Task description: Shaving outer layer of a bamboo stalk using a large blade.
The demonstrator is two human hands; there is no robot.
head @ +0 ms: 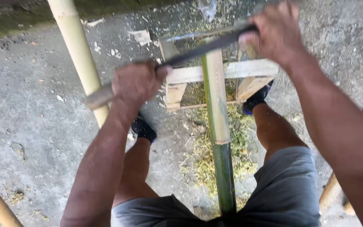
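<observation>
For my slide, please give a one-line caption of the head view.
Both hands, left hand and right hand, grip a long blade across a green bamboo pole on a wooden stand.

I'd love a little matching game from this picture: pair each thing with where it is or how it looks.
Things:
1. left hand
2. right hand
3. bamboo pole
4. wooden stand

Descriptions:
A. half scraped pale, still green nearer the person
B. closed round the blade's wooden handle
C. closed on the blade's far end
D. props the pole above the concrete ground

Pairs: 1-B, 2-C, 3-A, 4-D
</observation>
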